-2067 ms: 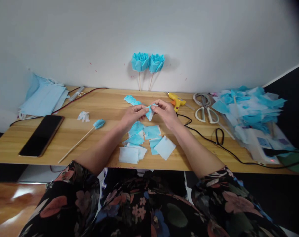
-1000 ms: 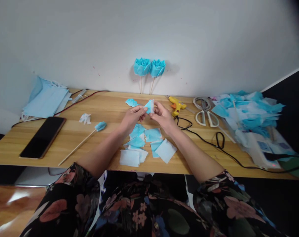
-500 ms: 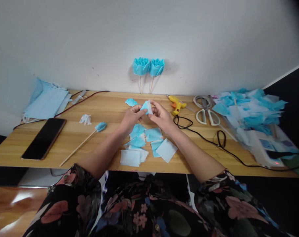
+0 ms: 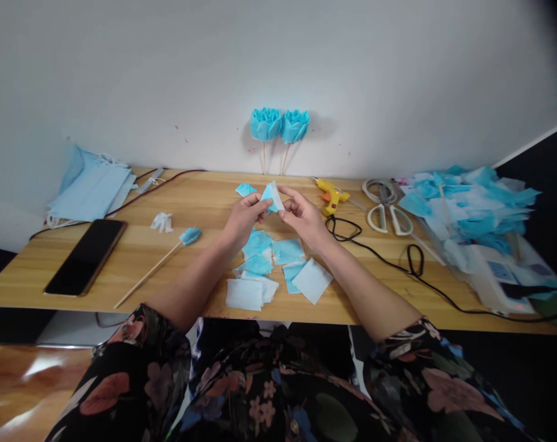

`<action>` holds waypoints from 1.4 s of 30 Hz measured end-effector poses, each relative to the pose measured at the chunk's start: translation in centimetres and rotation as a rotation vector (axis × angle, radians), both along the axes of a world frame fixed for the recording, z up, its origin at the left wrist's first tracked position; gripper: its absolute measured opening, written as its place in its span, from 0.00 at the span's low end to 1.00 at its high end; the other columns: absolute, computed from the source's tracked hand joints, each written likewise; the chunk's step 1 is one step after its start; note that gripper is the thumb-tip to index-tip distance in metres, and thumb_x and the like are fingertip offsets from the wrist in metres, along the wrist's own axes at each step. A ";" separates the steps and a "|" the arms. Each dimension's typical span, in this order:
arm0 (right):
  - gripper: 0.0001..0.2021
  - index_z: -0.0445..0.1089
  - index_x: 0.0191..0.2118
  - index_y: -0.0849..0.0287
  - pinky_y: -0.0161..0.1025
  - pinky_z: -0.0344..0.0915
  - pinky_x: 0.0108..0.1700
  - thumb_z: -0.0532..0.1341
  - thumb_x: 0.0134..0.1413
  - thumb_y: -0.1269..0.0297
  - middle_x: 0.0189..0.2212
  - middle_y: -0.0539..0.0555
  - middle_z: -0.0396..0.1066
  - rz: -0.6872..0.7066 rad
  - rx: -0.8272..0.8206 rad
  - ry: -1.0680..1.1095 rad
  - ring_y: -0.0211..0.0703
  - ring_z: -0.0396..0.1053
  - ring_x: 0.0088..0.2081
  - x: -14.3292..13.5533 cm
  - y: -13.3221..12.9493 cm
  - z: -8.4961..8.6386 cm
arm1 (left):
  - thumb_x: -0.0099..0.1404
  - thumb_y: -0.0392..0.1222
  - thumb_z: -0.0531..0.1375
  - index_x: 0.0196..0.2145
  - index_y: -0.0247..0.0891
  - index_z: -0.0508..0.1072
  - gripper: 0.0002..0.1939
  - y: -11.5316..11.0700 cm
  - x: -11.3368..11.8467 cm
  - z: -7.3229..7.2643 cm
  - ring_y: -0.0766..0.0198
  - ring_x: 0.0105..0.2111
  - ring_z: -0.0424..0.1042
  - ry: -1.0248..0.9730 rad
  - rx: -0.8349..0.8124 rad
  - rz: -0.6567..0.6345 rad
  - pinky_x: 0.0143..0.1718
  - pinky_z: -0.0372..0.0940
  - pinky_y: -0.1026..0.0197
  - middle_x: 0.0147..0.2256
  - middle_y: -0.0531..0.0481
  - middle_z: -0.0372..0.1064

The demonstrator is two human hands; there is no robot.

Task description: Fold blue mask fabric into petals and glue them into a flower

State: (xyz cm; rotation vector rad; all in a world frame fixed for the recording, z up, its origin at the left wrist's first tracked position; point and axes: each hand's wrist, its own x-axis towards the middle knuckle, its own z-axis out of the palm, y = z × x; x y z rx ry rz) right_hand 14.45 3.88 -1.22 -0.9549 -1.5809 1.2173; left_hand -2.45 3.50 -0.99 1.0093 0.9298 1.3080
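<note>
Between my hands is a small blue and white piece of mask fabric (image 4: 272, 196), folded at an angle. My left hand (image 4: 247, 216) pinches its left side between thumb and fingers. On the right, the thumb and fingers of my right hand (image 4: 302, 220) close on its white edge. Just below them lie several loose cut fabric squares (image 4: 312, 280), some blue and some pale. A small blue fabric piece (image 4: 245, 189) rests behind my left hand. To the left, a wooden stick (image 4: 147, 275) carries a rolled blue fabric bud (image 4: 190, 235) at its tip.
Two blue fabric flowers (image 4: 265, 124) on sticks lean against the wall. At right are a yellow glue gun (image 4: 332, 194), scissors (image 4: 389, 218), a black cable (image 4: 375, 247) and a heap of blue scraps (image 4: 472, 199). At left lie face masks (image 4: 92, 187) and a phone (image 4: 86, 256).
The folded fabric piece has risen slightly and opened wider between my fingers. The right-hand fingers have straightened a little. The whole view has shifted slightly.
</note>
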 end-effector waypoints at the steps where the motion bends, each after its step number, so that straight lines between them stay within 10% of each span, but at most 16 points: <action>1: 0.30 0.66 0.62 0.53 0.40 0.61 0.37 0.65 0.52 0.60 0.32 0.47 0.72 0.000 0.004 -0.007 0.39 0.64 0.31 0.0 0.0 0.0 | 0.54 0.45 0.70 0.24 0.37 0.69 0.14 0.0 0.0 0.0 0.72 0.22 0.60 0.005 -0.014 0.006 0.25 0.55 0.66 0.21 0.56 0.63; 15: 0.27 0.73 0.59 0.53 0.44 0.72 0.46 0.66 0.55 0.48 0.45 0.54 0.80 -0.018 -0.168 0.087 0.48 0.75 0.47 1.0 0.1 1.3 | 0.56 0.41 0.69 0.26 0.36 0.68 0.12 0.3 -0.4 0.3 0.73 0.21 0.63 -0.094 -0.041 -0.020 0.25 0.55 0.68 0.20 0.56 0.65; 34: 0.27 0.79 0.44 0.57 0.34 0.67 0.30 0.77 0.37 0.51 0.35 0.51 0.78 0.081 -0.139 0.050 0.38 0.70 0.33 1.4 1.5 0.0 | 0.59 0.40 0.67 0.26 0.37 0.64 0.14 0.2 -0.3 0.8 0.74 0.20 0.63 -0.121 -0.086 -0.024 0.24 0.55 0.68 0.20 0.57 0.65; 42: 0.25 0.71 0.27 0.57 0.31 0.61 0.24 0.71 0.43 0.38 0.20 0.44 0.64 -0.347 -0.098 0.176 0.30 0.58 0.20 3.7 3.6 0.5 | 0.59 0.43 0.68 0.26 0.37 0.65 0.15 -0.1 -0.1 0.8 0.73 0.19 0.62 -0.072 -0.123 -0.109 0.22 0.54 0.68 0.19 0.56 0.65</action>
